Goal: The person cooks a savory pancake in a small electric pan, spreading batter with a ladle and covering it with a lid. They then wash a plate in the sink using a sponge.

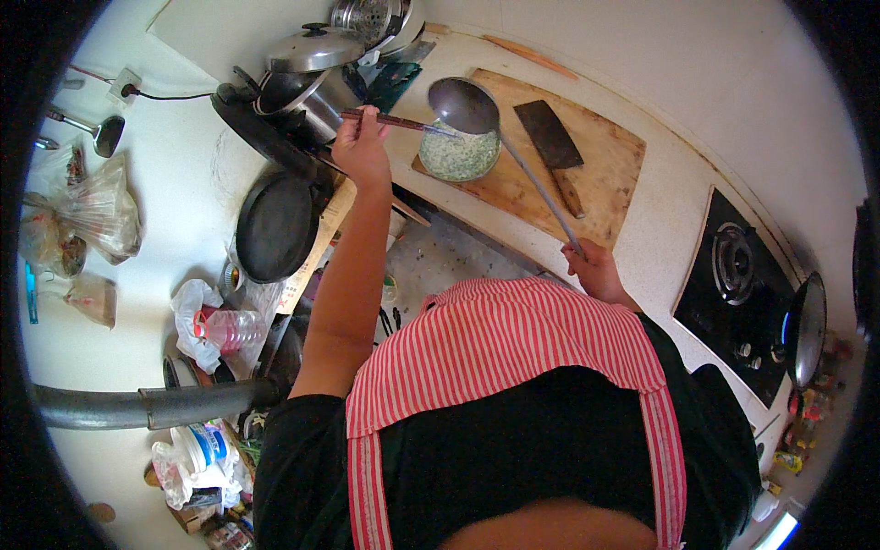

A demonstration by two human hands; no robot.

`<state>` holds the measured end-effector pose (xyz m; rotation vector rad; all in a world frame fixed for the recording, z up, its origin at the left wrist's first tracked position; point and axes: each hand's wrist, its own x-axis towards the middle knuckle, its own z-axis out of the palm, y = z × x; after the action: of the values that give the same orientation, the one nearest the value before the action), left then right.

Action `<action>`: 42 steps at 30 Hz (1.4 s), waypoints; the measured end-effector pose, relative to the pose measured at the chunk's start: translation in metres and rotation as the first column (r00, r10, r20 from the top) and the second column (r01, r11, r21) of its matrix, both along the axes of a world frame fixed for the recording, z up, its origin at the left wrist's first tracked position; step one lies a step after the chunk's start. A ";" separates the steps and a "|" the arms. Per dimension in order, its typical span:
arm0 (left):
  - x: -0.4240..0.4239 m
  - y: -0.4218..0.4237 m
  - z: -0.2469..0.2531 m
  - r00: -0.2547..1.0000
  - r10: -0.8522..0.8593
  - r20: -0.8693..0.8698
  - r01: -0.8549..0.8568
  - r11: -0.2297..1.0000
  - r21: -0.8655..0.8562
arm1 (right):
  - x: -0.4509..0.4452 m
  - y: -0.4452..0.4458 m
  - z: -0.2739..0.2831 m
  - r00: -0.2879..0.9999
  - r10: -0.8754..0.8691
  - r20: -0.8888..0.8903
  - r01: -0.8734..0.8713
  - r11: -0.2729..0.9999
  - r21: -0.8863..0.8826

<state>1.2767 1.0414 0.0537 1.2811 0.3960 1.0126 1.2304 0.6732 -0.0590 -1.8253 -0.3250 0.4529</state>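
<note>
My left hand (pixel 364 148) grips dark chopsticks (pixel 400 122) near their upper ends. Their pale tips reach into a round bowl (pixel 462 178) that looks full of a white mixture flecked with green. My right hand (pixel 595 269) is closed around the end of a long-handled metal ladle (pixel 538 185). The ladle's large cup hangs over the bowl's far side and hides part of it. The bowl stands at the left end of a wooden cutting board (pixel 608 199). A cleaver (pixel 550 137) with a wooden handle lies on the board, right of the ladle.
Left of the board stands a steel pot (pixel 313 103) with its lid (pixel 316 51) tilted on top. A black pan (pixel 277 227) sits nearer on the left. To the right are a black gas hob (pixel 732 295) and a wok (pixel 806 331). Plastic bags (pixel 103 206) hang on the left wall.
</note>
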 end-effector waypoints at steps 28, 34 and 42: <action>-0.004 -0.013 0.037 0.988 -0.117 0.105 0.104 0.988 0.118 | 0.019 0.000 0.047 0.802 0.122 -0.585 -0.078 0.992 0.099; 0.013 -0.046 0.042 0.976 -0.208 0.067 0.198 0.972 0.128 | -0.002 -0.034 0.072 0.659 0.279 -0.699 0.012 0.925 0.380; 0.026 -0.147 0.023 0.732 -0.679 0.066 0.642 0.718 0.268 | -0.141 -0.082 0.083 0.690 -0.101 -0.717 0.380 0.893 0.240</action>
<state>1.3028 0.8948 0.0766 1.3839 -0.3209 0.5321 1.0889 0.5913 0.0238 -1.1824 0.3439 0.7885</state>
